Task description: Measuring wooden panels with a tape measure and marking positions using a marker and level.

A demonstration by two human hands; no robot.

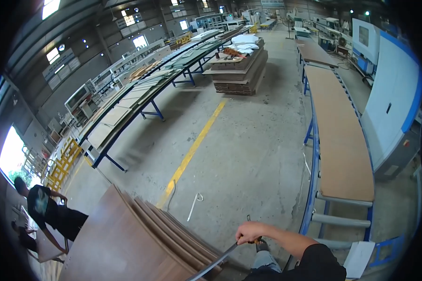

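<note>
My right hand (250, 232) reaches in from the lower right with its fingers closed round one end of a long, narrow grey strip (215, 263). The strip slants down to the left, along the edge of a stack of brown boards (173, 232), and leaves the picture at the bottom. A small yellow and black part (256, 240) shows beside the hand, and a thin metal loop stands up behind it; I cannot tell whether they belong to the strip. The large top board (122, 234) lies at the lower left. My left hand is out of view.
To the right runs a roller conveyor (342, 220) bearing long brown panels (340, 136). A tall white and blue machine (389, 103) stands beyond it. Ahead is a board stack (239, 79). A co-worker (51, 210) stands at the left. A white strap (192, 207) lies on the floor.
</note>
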